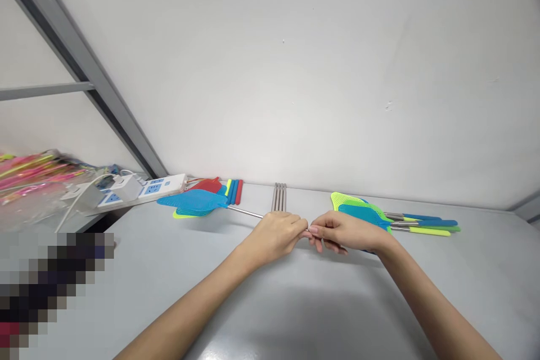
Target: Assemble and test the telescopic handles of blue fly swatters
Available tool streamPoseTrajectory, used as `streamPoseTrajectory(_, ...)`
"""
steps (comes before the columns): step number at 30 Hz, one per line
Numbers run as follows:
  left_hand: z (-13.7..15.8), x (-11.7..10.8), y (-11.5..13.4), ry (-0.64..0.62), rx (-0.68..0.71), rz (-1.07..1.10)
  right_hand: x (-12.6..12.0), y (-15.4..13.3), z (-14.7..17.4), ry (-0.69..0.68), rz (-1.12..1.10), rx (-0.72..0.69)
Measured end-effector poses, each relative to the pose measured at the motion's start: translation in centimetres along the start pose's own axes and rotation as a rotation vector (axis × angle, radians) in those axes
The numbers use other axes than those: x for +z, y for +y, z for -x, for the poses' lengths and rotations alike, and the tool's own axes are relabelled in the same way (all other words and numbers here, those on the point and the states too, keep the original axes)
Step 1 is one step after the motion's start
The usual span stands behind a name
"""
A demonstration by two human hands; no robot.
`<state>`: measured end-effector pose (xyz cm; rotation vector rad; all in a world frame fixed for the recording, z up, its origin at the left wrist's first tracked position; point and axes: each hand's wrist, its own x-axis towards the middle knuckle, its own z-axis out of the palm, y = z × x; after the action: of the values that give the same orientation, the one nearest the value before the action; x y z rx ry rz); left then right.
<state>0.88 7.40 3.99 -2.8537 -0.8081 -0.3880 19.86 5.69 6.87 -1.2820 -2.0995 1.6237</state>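
My left hand (276,234) is closed around the metal rod of a blue fly swatter (192,201). The swatter's leaf-shaped head points left, over other swatter heads: a red one (206,185) behind it and a yellow-green edge (183,215) below. Close against the left hand, my right hand (350,230) pinches the rod's near end between thumb and fingertips; its other fingers are loosely curled. The exact tip of the rod is hidden by the fingers. Several bare metal rods (279,198) lie side by side just behind my left hand.
Loose coloured handles (235,192) lie by the wall. Fly swatters with handles (360,214) are piled to the right. On the left are a white power strip (156,187) with plugs, a grey metal post (105,90) and a blurred heap of colourful sticks (37,171). A pixelated patch covers the lower left.
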Motion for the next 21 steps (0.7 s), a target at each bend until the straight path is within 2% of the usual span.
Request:
streamPoseTrajectory(11,0.12,0.11,-0.35,0.061,0.009,0.027,0.29,-0.59,0.17,0.040,0.008,0.022)
streamPoseTrajectory(21,0.35,0.68,-0.93,0.123,0.036,-0.034,0.43,-0.27,0.04,0.108,0.156,-0.031)
